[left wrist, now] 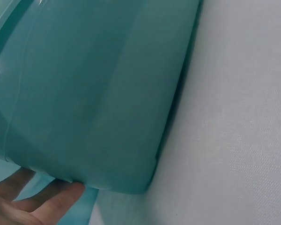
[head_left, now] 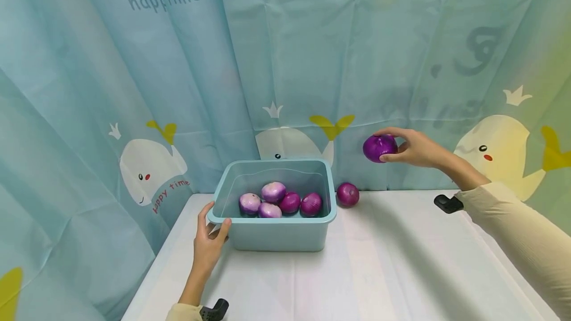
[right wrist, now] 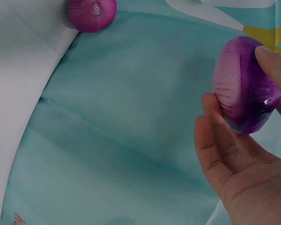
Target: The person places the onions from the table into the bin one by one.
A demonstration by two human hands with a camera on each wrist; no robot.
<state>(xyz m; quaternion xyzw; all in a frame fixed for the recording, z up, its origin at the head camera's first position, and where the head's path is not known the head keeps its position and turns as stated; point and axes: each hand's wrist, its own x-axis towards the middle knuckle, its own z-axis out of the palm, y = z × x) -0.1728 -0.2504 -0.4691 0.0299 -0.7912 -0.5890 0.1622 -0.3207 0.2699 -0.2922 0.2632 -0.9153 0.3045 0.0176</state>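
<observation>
My right hand [head_left: 412, 148] holds a purple onion [head_left: 376, 149] in the air above the back of the table, thumb on one side and fingers on the other. In the right wrist view the same onion [right wrist: 243, 86] shows a paler streaked side. My left hand [head_left: 209, 241] grips the front left corner of a blue plastic basin [head_left: 281, 236], thumb over the rim. In the left wrist view its fingertips [left wrist: 75, 187] touch the basin's outer wall. Several onions [head_left: 273, 192], some paler, lie on the basin's floor. One more onion [head_left: 348, 194] sits on the table against the basin's right side.
The basin stands on a white-covered table [head_left: 366, 261] near its back edge. Behind and to the left hangs a light blue curtain [head_left: 294, 63] printed with whales. Black wrist devices [head_left: 448, 204] are on both forearms.
</observation>
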